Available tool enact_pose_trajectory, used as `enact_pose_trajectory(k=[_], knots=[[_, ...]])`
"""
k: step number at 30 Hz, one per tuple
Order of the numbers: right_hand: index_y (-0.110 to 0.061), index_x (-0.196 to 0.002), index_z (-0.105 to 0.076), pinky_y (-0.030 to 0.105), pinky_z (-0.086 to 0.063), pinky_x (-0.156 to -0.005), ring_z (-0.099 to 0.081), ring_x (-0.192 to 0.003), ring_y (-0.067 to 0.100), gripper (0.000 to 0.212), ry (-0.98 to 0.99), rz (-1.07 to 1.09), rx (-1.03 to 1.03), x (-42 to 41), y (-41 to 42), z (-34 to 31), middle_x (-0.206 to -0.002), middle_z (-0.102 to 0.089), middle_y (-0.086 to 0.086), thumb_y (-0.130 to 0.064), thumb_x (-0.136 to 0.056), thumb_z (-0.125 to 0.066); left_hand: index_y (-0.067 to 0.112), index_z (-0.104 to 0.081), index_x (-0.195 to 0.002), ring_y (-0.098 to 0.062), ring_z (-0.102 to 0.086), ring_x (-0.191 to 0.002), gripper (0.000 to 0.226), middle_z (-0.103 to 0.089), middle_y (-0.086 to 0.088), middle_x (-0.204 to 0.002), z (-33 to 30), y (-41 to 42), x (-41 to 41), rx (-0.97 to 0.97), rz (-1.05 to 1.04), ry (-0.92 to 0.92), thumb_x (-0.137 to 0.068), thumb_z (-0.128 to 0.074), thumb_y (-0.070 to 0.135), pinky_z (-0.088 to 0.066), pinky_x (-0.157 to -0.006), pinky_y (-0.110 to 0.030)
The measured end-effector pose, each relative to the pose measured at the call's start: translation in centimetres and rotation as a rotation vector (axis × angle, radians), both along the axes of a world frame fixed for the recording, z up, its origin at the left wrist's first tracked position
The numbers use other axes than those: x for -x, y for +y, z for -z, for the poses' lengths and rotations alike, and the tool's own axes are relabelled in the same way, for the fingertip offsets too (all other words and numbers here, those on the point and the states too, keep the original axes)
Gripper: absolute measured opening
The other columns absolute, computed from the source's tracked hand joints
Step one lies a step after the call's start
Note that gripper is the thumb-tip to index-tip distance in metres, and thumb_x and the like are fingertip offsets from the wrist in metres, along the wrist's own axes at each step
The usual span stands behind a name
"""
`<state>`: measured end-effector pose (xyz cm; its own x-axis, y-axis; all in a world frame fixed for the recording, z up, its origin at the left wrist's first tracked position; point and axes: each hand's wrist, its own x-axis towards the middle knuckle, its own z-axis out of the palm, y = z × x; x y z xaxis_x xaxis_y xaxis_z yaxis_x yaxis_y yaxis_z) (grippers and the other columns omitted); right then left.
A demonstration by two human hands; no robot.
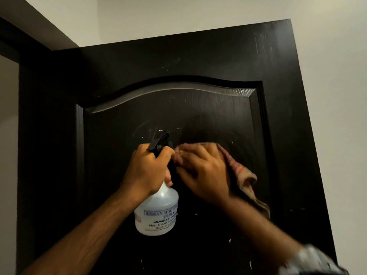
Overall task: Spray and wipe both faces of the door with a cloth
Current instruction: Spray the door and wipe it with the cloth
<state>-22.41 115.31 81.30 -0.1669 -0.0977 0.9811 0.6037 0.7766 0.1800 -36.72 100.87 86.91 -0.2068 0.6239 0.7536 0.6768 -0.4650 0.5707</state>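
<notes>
A dark brown door [198, 62] with an arched raised panel fills the view, and its face shows wet streaks and droplets. My left hand [148, 169] grips the neck of a clear spray bottle [156, 213] with a black trigger head, its nozzle close to the panel. My right hand [204, 173] presses a reddish-beige cloth [242, 175] flat against the panel, just right of the bottle. Part of the cloth hangs down below my wrist.
The dark door frame [12, 48] runs along the left, with a pale wall [8, 135] beside it. A pale wall [341, 116] lies past the door's right edge. The ceiling [158, 16] shows above the door's top.
</notes>
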Motion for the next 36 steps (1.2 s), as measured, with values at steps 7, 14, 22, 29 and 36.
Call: enact_pose_trajectory(k=[7, 14, 22, 29, 36], knots=[[-0.054, -0.132, -0.069, 0.055, -0.038, -0.099, -0.056, -0.125, 0.031, 0.035, -0.048, 0.317, -0.093, -4.7, 1.0, 5.4, -0.14, -0.065, -0.009, -0.058, -0.098, -0.065, -0.003, -0.077, -0.086, -0.027, -0.072, -0.051, 0.041, -0.067, -0.013, -0.045, 0.6, -0.7, 1.9, 0.028, -0.011, 0.025, -0.102, -0.054, 0.027, -0.063, -0.084, -0.049], [-0.044, -0.132, -0.07, 0.045, -0.036, -0.093, -0.044, -0.122, 0.036, 0.032, 0.329, 0.299, 0.088, -2.7, 1.3, -9.2, -0.136, -0.054, 0.002, -0.051, -0.103, -0.063, 0.0, -0.075, -0.09, -0.03, -0.072, -0.049, 0.035, -0.066, -0.014, -0.044, 0.3, -1.8, 3.6, 0.048, -0.041, 0.029, -0.102, -0.052, 0.024, -0.064, -0.079, -0.045], [-0.035, -0.124, -0.078, 0.04, -0.045, -0.076, -0.051, -0.099, 0.026, 0.039, -0.375, 0.095, -0.189, 5.3, 0.0, -11.0, -0.115, -0.063, 0.001, -0.055, -0.104, -0.051, 0.019, -0.075, -0.091, -0.026, -0.072, -0.048, 0.026, -0.067, -0.015, -0.046, 0.7, -1.8, 5.9, 0.087, -0.103, -0.019, -0.101, -0.052, 0.024, -0.063, -0.082, -0.047], [-0.024, -0.125, -0.076, 0.051, -0.057, -0.09, -0.054, -0.113, 0.034, 0.027, 0.139, 0.168, -0.018, 3.3, 0.0, -15.5, -0.121, -0.059, 0.013, -0.036, -0.106, -0.062, 0.015, -0.075, -0.089, -0.028, -0.068, -0.045, 0.026, -0.065, -0.016, -0.045, 1.2, -2.4, 7.9, 0.061, -0.105, -0.066, -0.101, -0.053, 0.023, -0.065, -0.073, -0.049], [-0.028, -0.125, -0.078, 0.05, -0.053, -0.084, -0.055, -0.107, 0.036, 0.032, -0.2, 0.088, -0.049, 11.6, -2.4, -14.8, -0.121, -0.062, 0.011, -0.044, -0.1, -0.064, 0.013, -0.074, -0.089, -0.029, -0.072, -0.048, 0.027, -0.067, -0.015, -0.046, 0.7, -2.5, 8.9, 0.033, -0.142, -0.045, -0.1, -0.052, 0.024, -0.064, -0.07, -0.04]])
